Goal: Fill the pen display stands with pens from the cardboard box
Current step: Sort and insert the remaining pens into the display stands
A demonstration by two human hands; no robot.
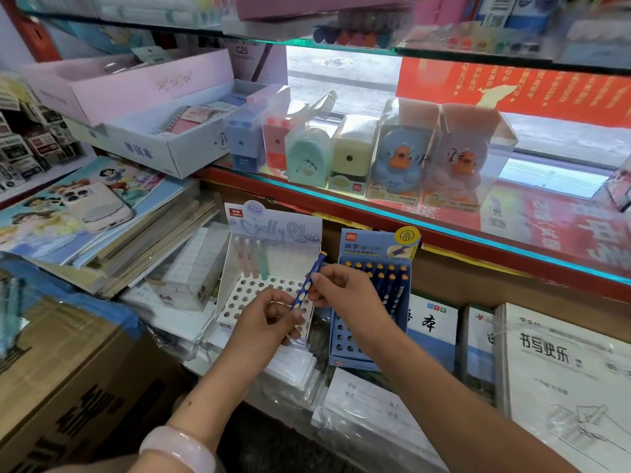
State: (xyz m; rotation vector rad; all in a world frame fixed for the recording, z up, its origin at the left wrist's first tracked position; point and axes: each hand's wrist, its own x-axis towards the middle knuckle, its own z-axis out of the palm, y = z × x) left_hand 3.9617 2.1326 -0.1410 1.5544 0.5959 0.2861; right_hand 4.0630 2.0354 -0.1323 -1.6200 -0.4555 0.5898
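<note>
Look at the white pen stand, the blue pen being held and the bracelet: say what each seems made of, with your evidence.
White pen stand: likely printed card, matte, with folded flat walls and punched holes.
Blue pen: probably plastic, smooth, slightly glossy, with pale oval dimples.
Bracelet: pale pink, translucent sheen; perhaps stone, glass or resin, unclear which.

Two pen display stands sit side by side below the glass shelf (444, 230): the white stand (263, 295) left of the blue stand (372, 302), the cardboard box (68, 377) at the far left.
</note>
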